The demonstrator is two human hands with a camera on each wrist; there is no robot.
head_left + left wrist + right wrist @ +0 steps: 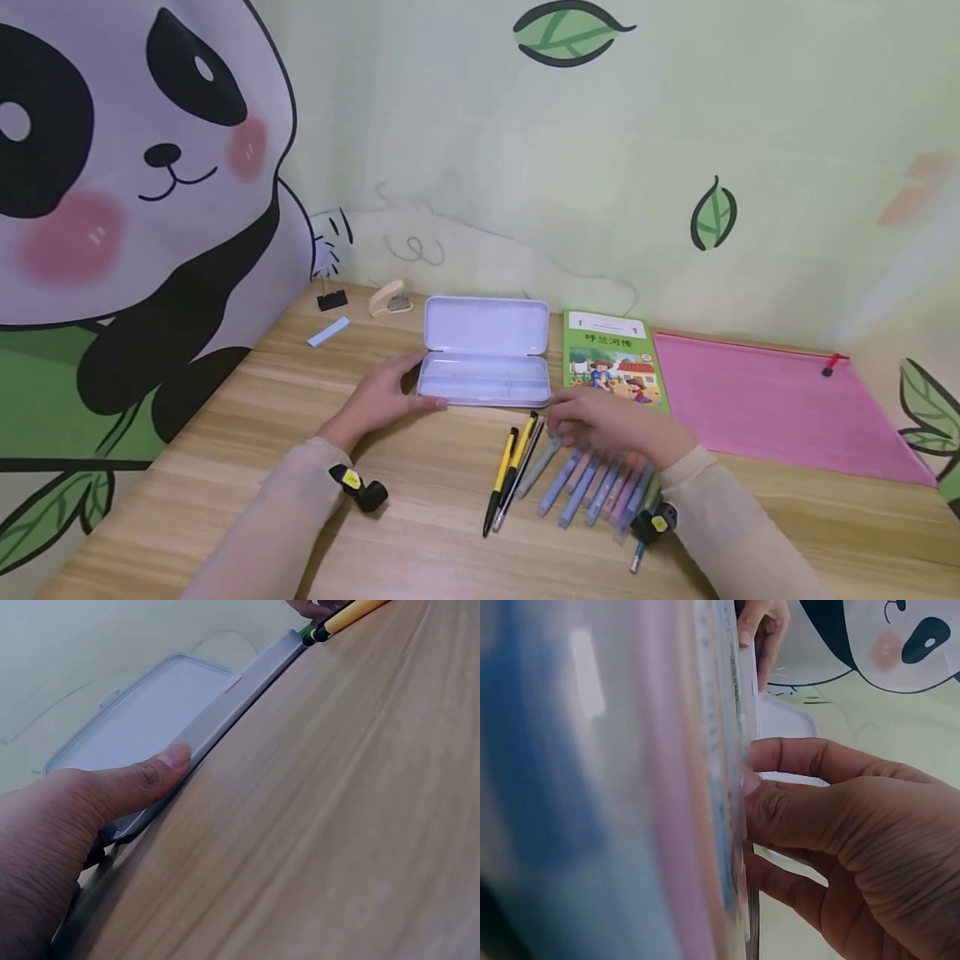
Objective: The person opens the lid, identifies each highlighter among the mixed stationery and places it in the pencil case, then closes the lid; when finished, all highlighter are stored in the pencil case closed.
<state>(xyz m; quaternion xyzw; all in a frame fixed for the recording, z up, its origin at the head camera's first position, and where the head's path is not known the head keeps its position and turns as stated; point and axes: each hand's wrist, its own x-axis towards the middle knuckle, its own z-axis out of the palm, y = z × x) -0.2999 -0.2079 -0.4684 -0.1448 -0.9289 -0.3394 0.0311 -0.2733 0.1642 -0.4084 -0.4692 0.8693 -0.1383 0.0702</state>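
Note:
An open pencil case [483, 403] of pale lilac lies on the table, its lid raised at the back and its tray bare. My left hand [381, 400] grips its left end, the thumb [150, 780] along the front wall and the other fingers mostly hidden. My right hand [600, 421] is just right of the case's front corner. Its thumb and forefinger pinch the far end of a grey-green marker [538, 468], which still lies along the table. Several pastel markers [577, 498] lie in a row beneath that wrist. Left of the grey-green marker are two yellow-and-black pens [501, 475] and a slim pencil [517, 479].
A green picture book [611, 354] lies right of the case, beside a pink zip pouch [780, 408]. At the back left are a black binder clip [332, 300], a cream stapler [390, 300] and a small blue bar [328, 332]. A panda-printed wall [450, 167] stands behind.

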